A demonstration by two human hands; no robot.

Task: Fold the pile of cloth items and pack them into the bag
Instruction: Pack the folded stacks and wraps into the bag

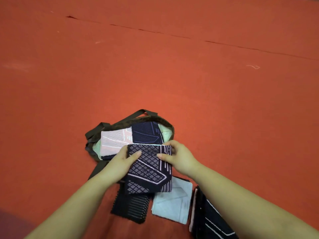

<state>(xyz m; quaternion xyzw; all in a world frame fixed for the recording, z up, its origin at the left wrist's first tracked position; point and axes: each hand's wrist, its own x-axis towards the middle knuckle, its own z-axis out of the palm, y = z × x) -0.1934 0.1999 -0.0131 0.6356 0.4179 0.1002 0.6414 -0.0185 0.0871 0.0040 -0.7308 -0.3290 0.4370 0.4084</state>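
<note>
Two bare hands hold one folded cloth at the near edge of the bag's mouth. The left hand (123, 162) grips the left side of the folded dark navy cloth (149, 168), thumb laid across its patterned top face and the other fingers hidden beneath. The right hand (179, 156) pinches the cloth's upper right corner, thumb on top pointing toward the left thumb, fingers curled over the far edge. This cloth carries a pale grid and stripe pattern; its far edge sits over the bag opening and its near part overlaps the items lying closer to the person. The bag (164, 122), dark brown with a pale green lining visible at the rim, lies on the red floor covering (155, 66) with its mouth open upward; its dark straps (94, 133) trail to the left and beyond the far rim. Inside it lie a folded pink cloth (114, 140) at left and a folded navy cloth (146, 133) at right, side by side and touching. Three further folded items rest on the floor covering nearer the person: a black striped cloth (131, 207) at left, a light blue cloth (173, 201) just beside it, and a black cloth with white lines (207, 219) at right, partly hidden by the right forearm. A seam line (172, 34) crosses the floor covering well beyond the bag.
</note>
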